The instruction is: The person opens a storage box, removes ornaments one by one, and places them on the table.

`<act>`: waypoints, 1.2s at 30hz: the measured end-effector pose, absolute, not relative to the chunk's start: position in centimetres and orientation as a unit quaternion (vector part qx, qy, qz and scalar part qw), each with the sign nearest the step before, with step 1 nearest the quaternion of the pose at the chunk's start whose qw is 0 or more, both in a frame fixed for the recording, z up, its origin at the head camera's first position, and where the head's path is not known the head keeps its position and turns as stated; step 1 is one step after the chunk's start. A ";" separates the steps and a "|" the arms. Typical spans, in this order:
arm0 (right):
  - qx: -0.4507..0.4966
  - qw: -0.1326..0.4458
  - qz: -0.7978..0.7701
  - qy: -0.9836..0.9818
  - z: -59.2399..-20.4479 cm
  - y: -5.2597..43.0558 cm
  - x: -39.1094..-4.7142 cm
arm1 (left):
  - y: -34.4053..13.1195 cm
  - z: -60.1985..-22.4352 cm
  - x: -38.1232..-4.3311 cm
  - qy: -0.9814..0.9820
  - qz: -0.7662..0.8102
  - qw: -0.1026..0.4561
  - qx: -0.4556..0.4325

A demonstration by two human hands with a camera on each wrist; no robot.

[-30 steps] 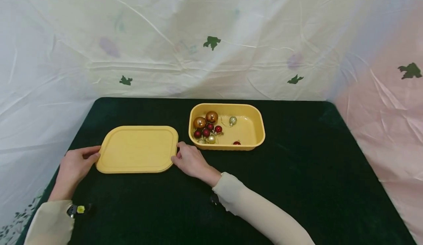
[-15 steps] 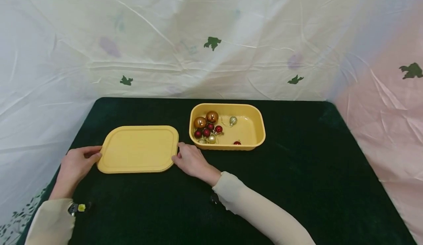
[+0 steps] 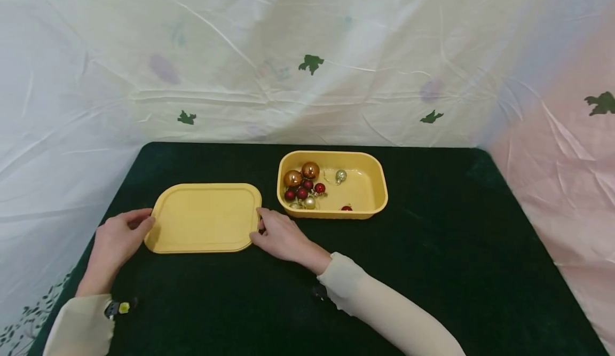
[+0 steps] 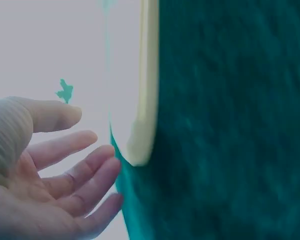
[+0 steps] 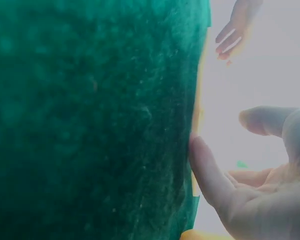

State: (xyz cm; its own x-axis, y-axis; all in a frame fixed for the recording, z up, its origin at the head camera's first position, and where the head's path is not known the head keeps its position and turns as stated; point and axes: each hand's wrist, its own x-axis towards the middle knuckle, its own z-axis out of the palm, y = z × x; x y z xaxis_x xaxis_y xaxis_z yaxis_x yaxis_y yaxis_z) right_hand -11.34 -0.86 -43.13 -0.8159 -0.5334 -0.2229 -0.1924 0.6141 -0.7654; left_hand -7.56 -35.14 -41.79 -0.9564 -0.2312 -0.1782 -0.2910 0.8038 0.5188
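Note:
A flat yellow lid (image 3: 204, 217) with rounded corners lies on the dark green tabletop in the head view. My left hand (image 3: 117, 237) is at its left end, fingertips right at the edge. The left wrist view shows that hand with fingers spread and nothing in them, the lid's pale edge (image 4: 149, 75) just beyond. At the lid's right end is my right hand (image 3: 283, 237); in the right wrist view one finger (image 5: 205, 165) touches the edge while the thumb stands away. Right of the lid sits a yellow container (image 3: 362, 185) holding several small baubles (image 3: 301, 192), red, gold and copper.
The container stands close behind my right hand. Most baubles (image 3: 310, 170) crowd its left half. Pale fabric (image 3: 226, 68) with green leaf shapes hangs around the back and sides of the table (image 3: 432, 249).
Both hands held the lid's ends before; their fingers have now spread and loosened. The lid stays on the table, while the whole head view has shifted slightly.

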 end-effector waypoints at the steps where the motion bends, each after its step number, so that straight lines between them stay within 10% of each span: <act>1: -0.216 0.221 -0.394 0.866 -43.1 -0.6 -11.1 | -34.7 -41.5 -7.4 0.951 0.277 0.044 -0.133; 21: -0.283 0.081 -0.460 0.837 -41.5 5.0 -7.6 | -24.7 -39.6 -8.2 0.902 0.367 -0.222 0.048; 36: -0.276 -0.060 -0.422 0.861 -40.1 9.6 -9.0 | -18.9 -40.7 -10.8 0.908 0.355 -0.152 0.164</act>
State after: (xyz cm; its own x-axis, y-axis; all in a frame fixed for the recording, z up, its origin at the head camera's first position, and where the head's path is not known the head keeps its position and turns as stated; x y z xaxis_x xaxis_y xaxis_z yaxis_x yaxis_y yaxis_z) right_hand -8.98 9.60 -40.09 -0.8404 -0.4255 0.3356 -0.5260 0.4914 -0.6942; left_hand -10.85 -18.93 -40.72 -0.9003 0.1896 0.3919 0.4053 0.6938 0.5953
